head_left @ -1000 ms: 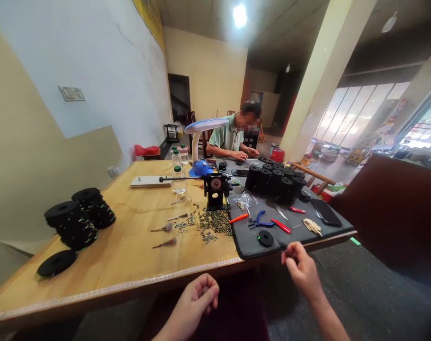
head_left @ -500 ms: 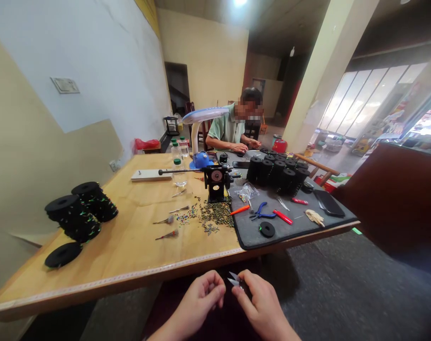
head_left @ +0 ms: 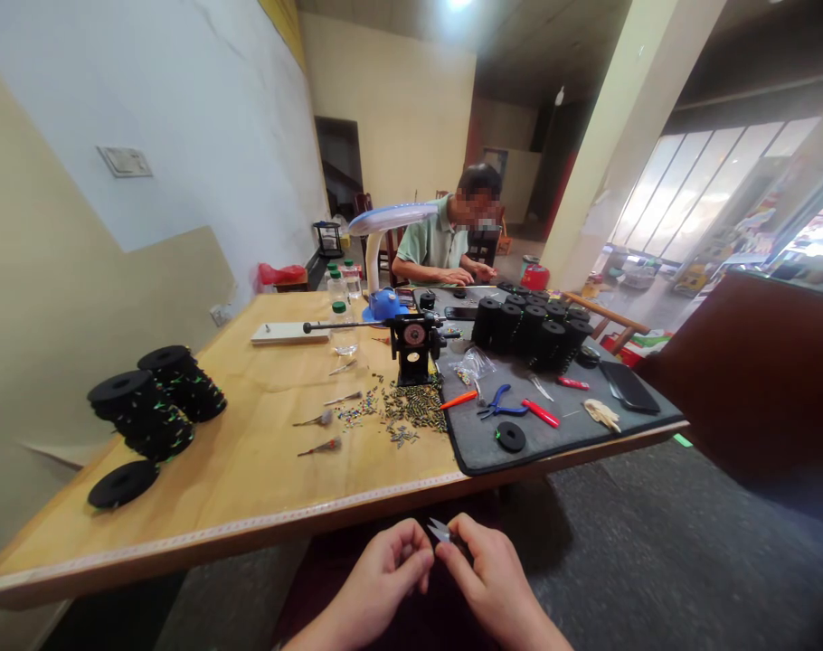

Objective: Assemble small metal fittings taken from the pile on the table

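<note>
Both hands are in front of the table's near edge, over my lap. My right hand [head_left: 487, 562] is closed around small thread snips [head_left: 439, 531], whose two pointed blades stick out toward the left, slightly apart. Thumb and fingers of my left hand [head_left: 396, 562] are pinched together just left of the blade tips. What it pinches, if anything, is too small to make out. Closest on the grey mat [head_left: 479, 459] lies a black foam spool [head_left: 511, 437] with a bit of green on its rim.
Blue pliers [head_left: 498, 402], a red-handled tool [head_left: 540, 413] and stacked black spools [head_left: 520, 330] lie on the mat. A black hand-crank device [head_left: 412, 348] stands by a heap of small parts [head_left: 415, 409]. More spools [head_left: 121, 389] stand left. Across the table sits a person [head_left: 429, 242].
My right hand with the snips has moved slightly left, bringing the blades up close to my left hand's fingertips. The left hand has barely shifted.
</note>
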`<action>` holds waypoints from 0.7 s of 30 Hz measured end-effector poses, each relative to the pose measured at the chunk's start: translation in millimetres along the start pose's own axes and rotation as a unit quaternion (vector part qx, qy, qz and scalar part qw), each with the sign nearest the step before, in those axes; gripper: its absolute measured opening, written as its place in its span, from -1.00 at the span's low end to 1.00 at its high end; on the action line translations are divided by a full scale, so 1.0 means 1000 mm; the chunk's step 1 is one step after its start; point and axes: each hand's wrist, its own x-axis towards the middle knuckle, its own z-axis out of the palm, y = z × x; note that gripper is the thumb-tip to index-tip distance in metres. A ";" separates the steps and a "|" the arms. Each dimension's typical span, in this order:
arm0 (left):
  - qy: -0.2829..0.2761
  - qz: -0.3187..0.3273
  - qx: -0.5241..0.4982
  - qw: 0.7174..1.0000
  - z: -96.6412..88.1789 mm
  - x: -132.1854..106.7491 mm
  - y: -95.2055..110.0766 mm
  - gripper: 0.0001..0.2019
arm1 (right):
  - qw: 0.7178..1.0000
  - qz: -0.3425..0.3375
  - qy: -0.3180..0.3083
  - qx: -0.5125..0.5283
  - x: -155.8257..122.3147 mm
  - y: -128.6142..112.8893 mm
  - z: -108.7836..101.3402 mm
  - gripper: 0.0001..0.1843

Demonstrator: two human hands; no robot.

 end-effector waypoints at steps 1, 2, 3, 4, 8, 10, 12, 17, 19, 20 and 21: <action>0.000 0.001 0.003 1.000 0.000 0.000 0.000 -0.61 | 1.000 0.001 -0.001 -0.001 0.000 0.000 0.000 -0.75; 0.000 0.001 0.006 1.000 0.000 0.000 0.000 -0.62 | 1.000 0.002 0.000 -0.002 0.000 0.001 0.000 -0.74; -0.001 0.002 0.010 1.000 0.001 0.000 0.001 -0.63 | 1.000 0.002 0.002 -0.002 0.000 0.001 0.001 -0.72; 0.000 0.003 0.014 1.000 0.001 0.000 0.001 -0.64 | 1.000 0.002 0.005 0.000 0.000 0.002 0.001 -0.70; -0.001 0.003 0.021 1.000 0.001 0.000 0.003 -0.65 | 1.000 -0.001 0.008 0.007 -0.002 0.004 0.003 -0.65; -0.001 0.000 0.016 1.000 0.001 -0.001 0.002 -0.65 | 1.000 -0.007 0.015 0.004 -0.003 0.007 0.000 -0.68; -0.004 -0.005 0.012 1.000 0.000 0.000 0.000 -0.64 | 0.999 -0.012 0.045 -0.011 -0.002 0.015 -0.012 -0.68; -0.009 -0.020 0.001 1.000 0.002 0.000 -0.005 -0.56 | 0.967 0.041 0.212 -0.134 0.019 0.053 -0.070 -0.61; -0.013 -0.018 -0.003 1.000 0.002 0.001 -0.007 -0.54 | 0.939 0.090 0.229 -0.239 0.032 0.071 -0.097 -0.66; -0.017 -0.017 -0.005 1.000 0.002 0.001 -0.009 -0.53 | 0.923 0.108 0.219 -0.297 0.038 0.080 -0.109 -0.69; -0.020 -0.018 -0.009 1.000 0.002 0.002 -0.012 -0.52 | 0.910 0.113 0.199 -0.345 0.044 0.087 -0.119 -0.72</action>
